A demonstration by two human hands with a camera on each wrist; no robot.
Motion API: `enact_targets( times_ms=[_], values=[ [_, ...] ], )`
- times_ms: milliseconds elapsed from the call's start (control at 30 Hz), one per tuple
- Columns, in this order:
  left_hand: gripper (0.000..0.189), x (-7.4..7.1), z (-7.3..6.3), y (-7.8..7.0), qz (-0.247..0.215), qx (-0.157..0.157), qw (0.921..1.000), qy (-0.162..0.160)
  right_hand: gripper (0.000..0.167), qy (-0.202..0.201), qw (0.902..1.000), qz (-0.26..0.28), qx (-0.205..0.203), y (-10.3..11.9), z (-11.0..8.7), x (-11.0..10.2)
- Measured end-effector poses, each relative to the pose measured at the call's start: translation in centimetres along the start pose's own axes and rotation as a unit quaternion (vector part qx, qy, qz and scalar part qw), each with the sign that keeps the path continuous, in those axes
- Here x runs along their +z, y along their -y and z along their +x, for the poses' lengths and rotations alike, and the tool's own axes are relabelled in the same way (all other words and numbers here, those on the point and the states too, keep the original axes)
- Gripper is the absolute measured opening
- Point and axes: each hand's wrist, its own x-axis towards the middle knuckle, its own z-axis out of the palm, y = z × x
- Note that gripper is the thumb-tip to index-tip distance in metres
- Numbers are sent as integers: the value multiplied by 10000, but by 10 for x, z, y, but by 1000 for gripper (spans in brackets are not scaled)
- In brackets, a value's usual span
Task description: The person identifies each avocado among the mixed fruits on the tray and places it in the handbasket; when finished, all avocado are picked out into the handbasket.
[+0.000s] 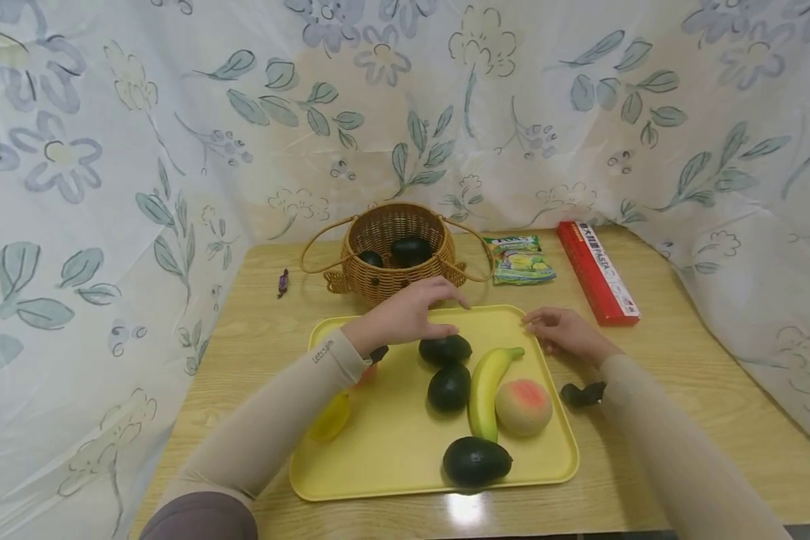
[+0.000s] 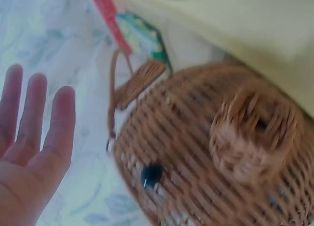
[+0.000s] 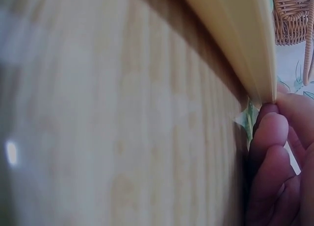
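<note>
My left hand (image 1: 412, 313) hovers over the far part of the yellow tray (image 1: 385, 465), fingers and thumb spread with nothing between them. Below it lies a dark avocado (image 1: 445, 350); the wicker basket (image 1: 398, 283) stands just beyond. In the left wrist view the fingers (image 2: 61, 113) are straight beside the basket. My right hand (image 1: 567, 331) pinches the tray's rim near the far right corner, as the right wrist view shows with the fingertips (image 3: 272, 130) at the edge. Two more avocados, a banana (image 1: 491, 386) and a peach (image 1: 523, 406) lie on the tray's right half.
Dark fruits (image 1: 410, 251) sit in the basket. A green snack packet (image 1: 521, 260) and a red pasta box (image 1: 597, 274) lie at the back right, a small purple candy (image 1: 283, 283) at the left. My left sleeve partly hides a yellow fruit (image 1: 331, 418) and something red.
</note>
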Motion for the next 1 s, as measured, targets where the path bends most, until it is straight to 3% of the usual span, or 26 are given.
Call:
enact_targets(
  times_ms=[167, 333, 700, 867, 1000],
  values=[
    [37, 21, 3, 1, 417, 221, 9980, 416, 37, -36, 10000, -62, -56, -1, 0, 1],
    [38, 40, 8, 14, 743, 84, 9940, 805, 35, -86, 9998, 15, -159, -2, 0, 1],
    [37, 73, 14, 39, 654, -268, 9902, 1202, 36, -69, 9999, 42, -116, -5, 2, -3],
    [41, 75, 16, 40, 579, -411, 9911, 1123, 35, -115, 9999, 93, -79, -3, 2, -2],
    [43, 57, 13, 31, 334, -452, 9958, 725, 36, -67, 9999, 113, -95, -3, 0, 0]
  ],
)
